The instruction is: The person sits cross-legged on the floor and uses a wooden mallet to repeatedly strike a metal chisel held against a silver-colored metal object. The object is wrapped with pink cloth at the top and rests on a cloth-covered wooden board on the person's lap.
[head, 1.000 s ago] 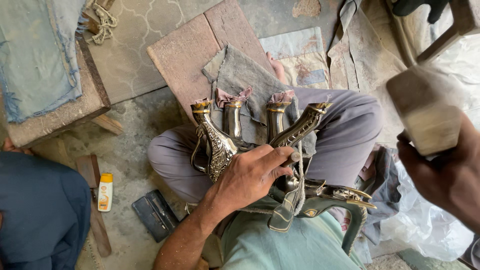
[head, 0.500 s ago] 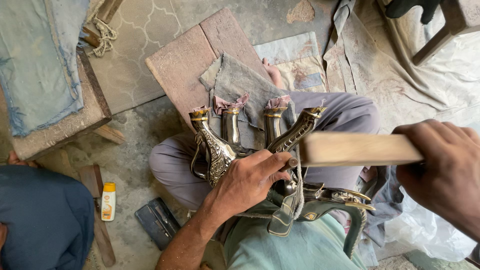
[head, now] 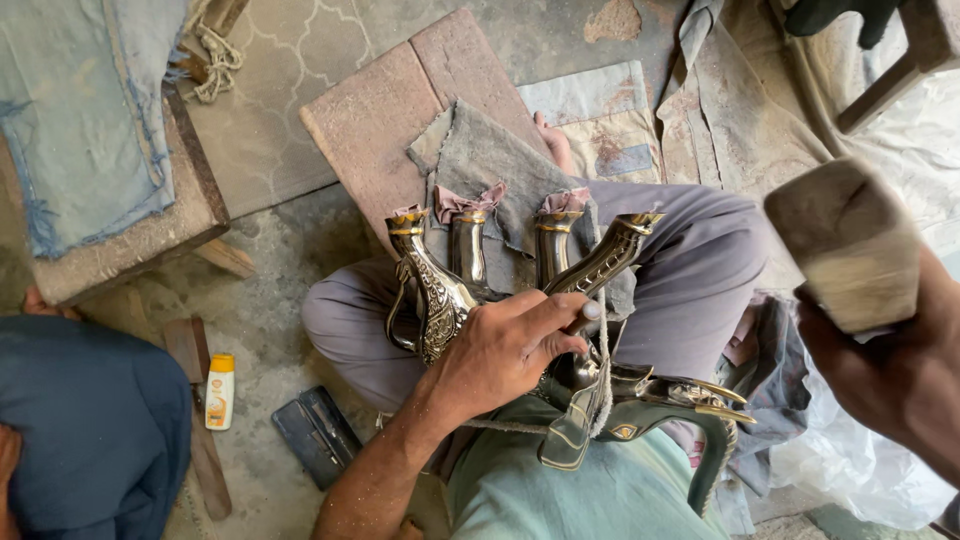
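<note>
An ornate metal piece with several engraved, gold-tipped legs lies on my lap, its legs pointing away from me. My left hand presses down on its middle, fingers curled over one leg. My right hand is raised at the right edge and grips a wooden block, held up above and to the right of the metal piece. Small pink cloth scraps cap two of the legs. A grey rag lies under the legs over my knees.
A reddish stone slab lies on the floor ahead. A block covered with blue denim sits at the left. A small yellow-capped bottle and a dark flat case lie on the floor. Another person's blue-clothed leg is at lower left.
My right hand swung the wooden block down toward the metal legs half a second ago, and has now lifted it back up to the right. My left hand stayed on the piece.
</note>
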